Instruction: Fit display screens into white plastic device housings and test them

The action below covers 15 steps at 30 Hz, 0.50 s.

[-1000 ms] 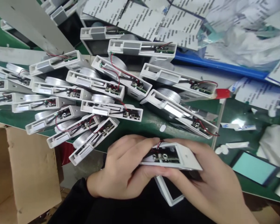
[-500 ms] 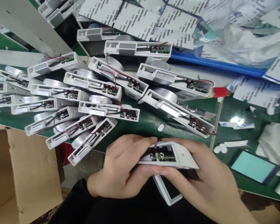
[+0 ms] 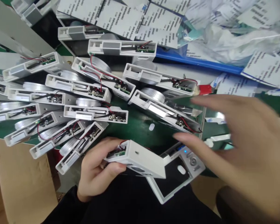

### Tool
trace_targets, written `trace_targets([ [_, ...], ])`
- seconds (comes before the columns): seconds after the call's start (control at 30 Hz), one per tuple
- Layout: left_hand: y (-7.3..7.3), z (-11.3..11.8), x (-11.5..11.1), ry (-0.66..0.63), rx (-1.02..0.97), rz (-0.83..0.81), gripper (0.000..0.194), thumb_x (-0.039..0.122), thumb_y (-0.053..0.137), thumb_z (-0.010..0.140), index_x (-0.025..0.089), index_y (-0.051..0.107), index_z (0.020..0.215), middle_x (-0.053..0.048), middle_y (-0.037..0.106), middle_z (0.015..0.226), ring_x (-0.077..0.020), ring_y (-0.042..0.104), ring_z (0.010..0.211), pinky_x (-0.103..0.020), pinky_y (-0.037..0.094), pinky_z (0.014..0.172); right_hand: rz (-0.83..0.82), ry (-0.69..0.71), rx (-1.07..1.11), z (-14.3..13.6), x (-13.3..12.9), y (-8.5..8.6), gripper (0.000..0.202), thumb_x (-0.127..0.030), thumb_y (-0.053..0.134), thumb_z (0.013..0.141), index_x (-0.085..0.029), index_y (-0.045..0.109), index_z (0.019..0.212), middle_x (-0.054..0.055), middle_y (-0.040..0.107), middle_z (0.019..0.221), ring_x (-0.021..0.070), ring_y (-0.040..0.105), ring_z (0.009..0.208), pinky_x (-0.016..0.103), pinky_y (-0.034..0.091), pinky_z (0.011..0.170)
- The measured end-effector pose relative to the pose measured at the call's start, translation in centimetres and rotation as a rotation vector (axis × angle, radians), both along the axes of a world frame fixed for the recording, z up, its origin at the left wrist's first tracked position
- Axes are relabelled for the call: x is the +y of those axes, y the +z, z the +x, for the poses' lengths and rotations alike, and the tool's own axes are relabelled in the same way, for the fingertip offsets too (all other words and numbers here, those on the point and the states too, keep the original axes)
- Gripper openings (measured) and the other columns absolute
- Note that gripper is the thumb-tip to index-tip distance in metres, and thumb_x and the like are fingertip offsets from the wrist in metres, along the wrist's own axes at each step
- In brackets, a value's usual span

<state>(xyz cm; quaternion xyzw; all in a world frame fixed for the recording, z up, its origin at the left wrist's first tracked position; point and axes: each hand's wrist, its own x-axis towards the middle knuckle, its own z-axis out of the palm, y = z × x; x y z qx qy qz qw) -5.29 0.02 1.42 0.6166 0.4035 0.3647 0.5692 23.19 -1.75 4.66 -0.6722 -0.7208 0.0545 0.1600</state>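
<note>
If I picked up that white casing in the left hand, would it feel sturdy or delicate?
The white casing would probably feel stiff: it looks straight-edged and unbent in the left hand. It may be delicate inside, since a circuit board shows through an opening. The dark-centred panel angled out beside it, apparently attached, might make it lopsided to hold.

The worktop (image 3: 140, 133) is green — a cardboard box (image 3: 25, 180) alongside.

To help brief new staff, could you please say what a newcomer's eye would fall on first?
Probably the blurred right hand, spread open at the right. Below centre, the left hand holds a white housing with exposed circuitry; similar wired housings crowd the green bench from left to centre.
</note>
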Motion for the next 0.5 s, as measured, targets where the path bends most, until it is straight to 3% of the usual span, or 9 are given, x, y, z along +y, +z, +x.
trace_targets([
  [0.1,-0.2,-0.3,-0.3,0.027,0.021,-0.007,0.033,0.031,0.066,0.098,0.023,0.074,0.129,-0.006,0.079,0.11,-0.0225,0.074,0.091,-0.03,0.062,0.081,0.023,0.111,-0.112,-1.4,1.8,-0.3,0.057,-0.062,0.039,0.108,-0.015,0.065,0.127,0.016,0.076,0.112,0.0355,0.075,0.1,0.046,0.059,0.074],
  [0.2,-0.1,-0.1,-0.1,0.006,0.053,0.018,0.032,0.033,0.067,0.098,0.022,0.075,0.128,-0.007,0.08,0.108,-0.0238,0.075,0.089,-0.031,0.062,0.078,0.079,0.107,-0.149,-2.6,2.3,-0.8,0.044,-0.048,0.043,0.111,-0.013,0.069,0.119,0.012,0.08,0.105,0.0294,0.077,0.087,0.039,0.056,0.063],
  [0.33,-0.2,-0.1,0.0,0.0,0.03,0.006,0.034,0.036,0.067,0.098,0.022,0.075,0.128,-0.007,0.08,0.107,-0.0231,0.074,0.089,-0.03,0.061,0.077,0.163,0.084,-0.141,-3.0,2.0,-1.5,0.032,-0.035,0.054,0.109,-0.01,0.072,0.115,0.011,0.082,0.101,0.0261,0.079,0.084,0.035,0.052,0.057],
  [0.5,-0.5,0.0,-0.2,0.014,0.005,-0.008,0.034,0.033,0.068,0.098,0.024,0.074,0.13,-0.006,0.08,0.107,-0.0213,0.073,0.088,-0.029,0.061,0.08,0.226,0.08,-0.132,-3.3,2.1,-1.8,0.029,-0.031,0.06,0.105,-0.006,0.075,0.111,0.012,0.082,0.099,0.0273,0.08,0.078,0.035,0.05,0.055],
])
